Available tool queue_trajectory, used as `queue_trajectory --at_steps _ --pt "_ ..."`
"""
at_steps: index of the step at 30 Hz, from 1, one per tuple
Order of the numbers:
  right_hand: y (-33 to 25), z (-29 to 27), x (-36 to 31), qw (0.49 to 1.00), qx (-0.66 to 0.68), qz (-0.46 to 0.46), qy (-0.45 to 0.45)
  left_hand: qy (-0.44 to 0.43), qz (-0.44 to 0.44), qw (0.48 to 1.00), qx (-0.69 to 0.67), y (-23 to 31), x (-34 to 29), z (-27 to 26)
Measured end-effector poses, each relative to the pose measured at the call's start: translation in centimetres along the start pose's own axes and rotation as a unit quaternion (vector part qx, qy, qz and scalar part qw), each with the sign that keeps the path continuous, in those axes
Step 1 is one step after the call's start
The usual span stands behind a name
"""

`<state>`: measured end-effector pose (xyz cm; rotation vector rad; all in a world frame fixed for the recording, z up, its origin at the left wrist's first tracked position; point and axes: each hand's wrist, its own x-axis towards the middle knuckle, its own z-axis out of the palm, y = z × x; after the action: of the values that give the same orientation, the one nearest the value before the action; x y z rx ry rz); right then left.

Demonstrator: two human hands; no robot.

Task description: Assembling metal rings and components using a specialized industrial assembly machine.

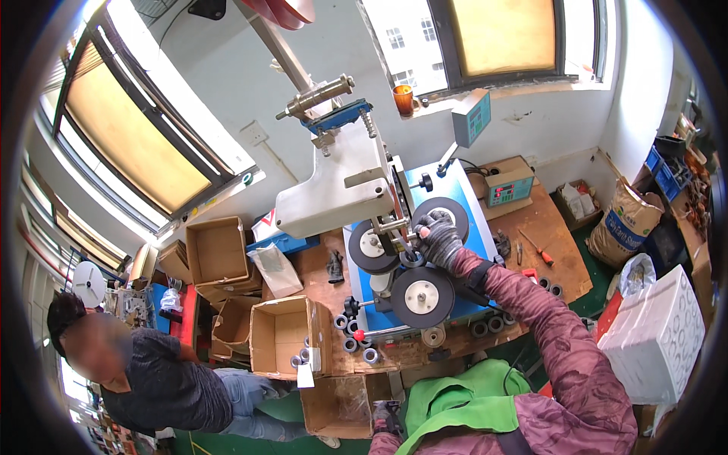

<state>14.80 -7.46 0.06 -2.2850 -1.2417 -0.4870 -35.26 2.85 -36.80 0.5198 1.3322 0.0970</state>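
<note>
Picture a clock with the right hand (pixel 442 241) in its middle. Low down, just past six o'clock, the left hand (pixel 387 417) wears a dark glove beside a brown box (pixel 317 413). I can't tell if it holds anything. The right arm (pixel 542 315) slants in from between four and five. The right hand wears a grey glove, its back up and its fingers bent. I can't tell if they pinch the grey ring (pixel 412 260), which sits close by at eight o'clock, between the black wheels. One wheel (pixel 422 297) is just past six, one (pixel 368 246) at nine, and one (pixel 447 211) at twelve, partly behind the hand. Farther off, a person (pixel 171 379) stands at eight o'clock.
</note>
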Motion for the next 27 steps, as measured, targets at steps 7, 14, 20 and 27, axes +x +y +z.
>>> queue_trajectory --at_steps 7,14,20,27 --pt "0.6 -0.2 -0.4 0.995 0.097 0.024 0.026 -0.208 -0.013 0.973 -0.103 0.2 0.4 -0.6" --pt "1.0 1.6 -0.8 0.999 0.035 -0.033 0.018 -0.13 0.112 0.979 0.106 5.7 -6.2 13.0" --pt "2.6 -1.8 -0.9 0.987 0.081 -0.054 0.127 -0.28 0.216 0.892 0.282 10.4 -14.4 26.1" --pt "1.1 0.9 -0.2 0.989 0.112 -0.038 0.089 -0.339 0.29 0.79 0.42 9.3 -18.6 33.6"
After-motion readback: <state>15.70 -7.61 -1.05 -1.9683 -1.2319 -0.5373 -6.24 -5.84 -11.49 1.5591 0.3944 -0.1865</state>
